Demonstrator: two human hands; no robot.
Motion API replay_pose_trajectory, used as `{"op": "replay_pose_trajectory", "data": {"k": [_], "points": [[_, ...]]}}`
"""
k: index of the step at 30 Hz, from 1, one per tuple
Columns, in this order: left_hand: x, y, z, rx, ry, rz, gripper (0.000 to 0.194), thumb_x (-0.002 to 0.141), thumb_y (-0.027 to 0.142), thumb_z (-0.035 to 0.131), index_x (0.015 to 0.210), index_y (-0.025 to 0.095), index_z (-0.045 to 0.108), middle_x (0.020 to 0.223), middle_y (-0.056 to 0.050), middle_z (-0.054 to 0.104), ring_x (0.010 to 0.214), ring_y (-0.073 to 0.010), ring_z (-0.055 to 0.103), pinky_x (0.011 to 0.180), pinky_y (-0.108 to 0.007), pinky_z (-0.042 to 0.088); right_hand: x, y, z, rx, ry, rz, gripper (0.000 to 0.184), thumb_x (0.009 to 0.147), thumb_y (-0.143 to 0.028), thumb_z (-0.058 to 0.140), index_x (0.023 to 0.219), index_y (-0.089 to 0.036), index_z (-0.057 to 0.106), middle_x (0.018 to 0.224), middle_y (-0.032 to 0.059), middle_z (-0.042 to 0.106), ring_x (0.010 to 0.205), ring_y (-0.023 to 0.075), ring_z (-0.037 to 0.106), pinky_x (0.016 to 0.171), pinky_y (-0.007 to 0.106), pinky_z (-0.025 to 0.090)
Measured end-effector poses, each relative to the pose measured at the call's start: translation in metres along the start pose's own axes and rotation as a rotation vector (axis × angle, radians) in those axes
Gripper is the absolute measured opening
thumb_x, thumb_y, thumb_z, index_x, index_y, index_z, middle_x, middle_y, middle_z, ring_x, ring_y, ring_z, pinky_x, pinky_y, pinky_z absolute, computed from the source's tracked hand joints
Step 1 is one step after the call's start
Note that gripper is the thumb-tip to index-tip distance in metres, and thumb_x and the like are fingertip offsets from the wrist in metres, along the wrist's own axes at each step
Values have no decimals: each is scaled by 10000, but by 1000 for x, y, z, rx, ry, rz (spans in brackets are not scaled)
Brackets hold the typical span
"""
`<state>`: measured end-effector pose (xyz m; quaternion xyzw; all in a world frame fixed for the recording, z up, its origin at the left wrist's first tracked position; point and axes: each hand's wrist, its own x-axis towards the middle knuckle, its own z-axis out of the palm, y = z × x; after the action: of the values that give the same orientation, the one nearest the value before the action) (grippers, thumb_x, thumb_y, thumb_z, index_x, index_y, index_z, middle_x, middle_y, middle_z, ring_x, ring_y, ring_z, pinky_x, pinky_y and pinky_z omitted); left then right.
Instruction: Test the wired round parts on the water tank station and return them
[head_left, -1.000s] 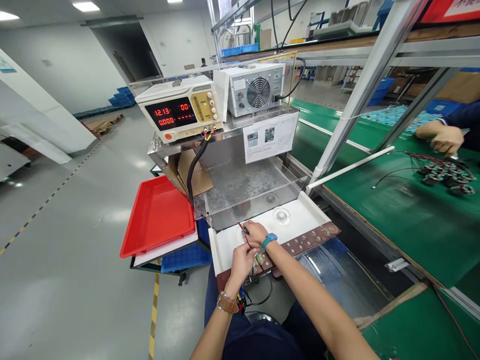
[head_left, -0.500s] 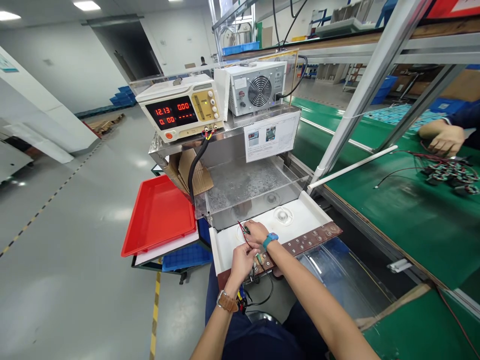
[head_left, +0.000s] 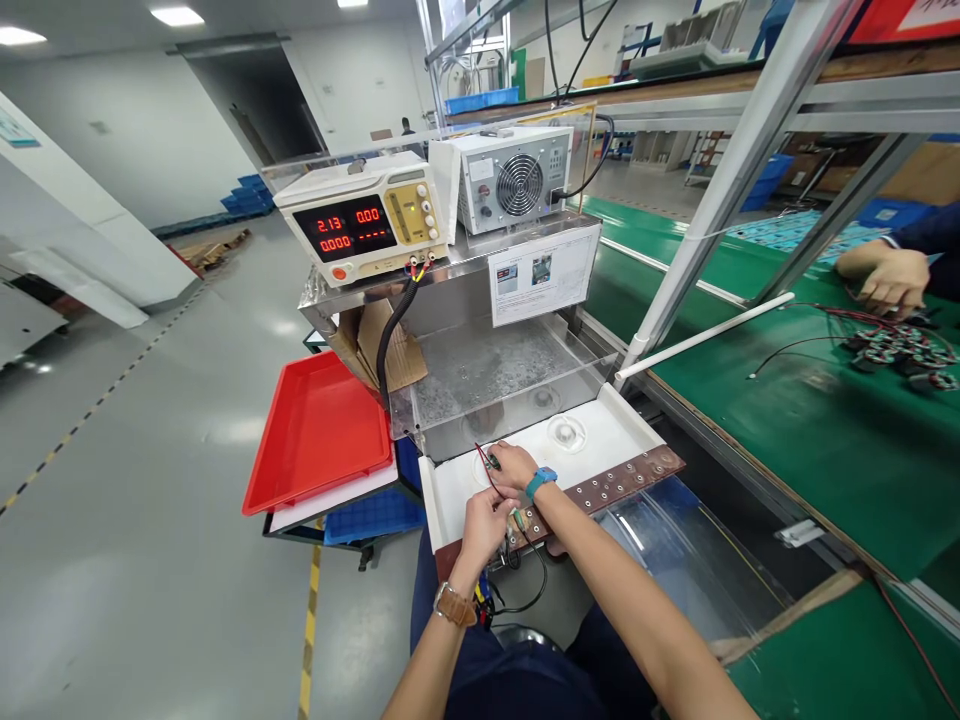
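My right hand (head_left: pixel 513 466), with a blue watch on the wrist, pinches a small dark part with red and black wires (head_left: pixel 492 461) over a round recess in the white fixture tray (head_left: pixel 607 432). Below it, my left hand (head_left: pixel 484 525), wearing a brown-strapped watch, is closed on the wire end near the brown terminal strip (head_left: pixel 607 486). Thin black wires loop down below the strip.
A power supply with red digits (head_left: pixel 360 217) and a fan-fronted box (head_left: pixel 513 177) sit on a metal stand above a clear cover (head_left: pixel 495 385). A red tray (head_left: pixel 319 428) lies left. Another person's hand (head_left: pixel 889 277) handles wired parts (head_left: pixel 896 345) on the green belt, right.
Both hands stay in place on the wired part. The digits on the power supply display flicker. The other person's hand shifts slightly on the belt.
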<state>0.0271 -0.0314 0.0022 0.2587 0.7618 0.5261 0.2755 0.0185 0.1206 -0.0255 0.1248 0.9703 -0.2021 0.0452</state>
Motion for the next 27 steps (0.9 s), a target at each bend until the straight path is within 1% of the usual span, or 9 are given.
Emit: {"op": "replay_pose_trajectory", "data": {"k": [8, 27], "points": [[-1, 1, 1, -21, 18, 5, 180, 767, 289, 585, 841, 166, 694, 802, -67, 762, 784, -215, 699, 764, -319, 508, 1, 1, 1, 23, 5, -8, 317, 847, -295, 590, 1143, -181, 598, 1141, 94, 618, 933, 220, 617, 816, 298, 405], [-1, 2, 1, -26, 34, 10, 158, 763, 260, 590, 827, 161, 695, 785, -65, 760, 751, -202, 690, 743, -312, 506, 1, 0, 0, 25, -4, 5, 335, 839, -289, 593, 1160, -193, 592, 1151, 91, 615, 946, 219, 609, 818, 290, 401]]}}
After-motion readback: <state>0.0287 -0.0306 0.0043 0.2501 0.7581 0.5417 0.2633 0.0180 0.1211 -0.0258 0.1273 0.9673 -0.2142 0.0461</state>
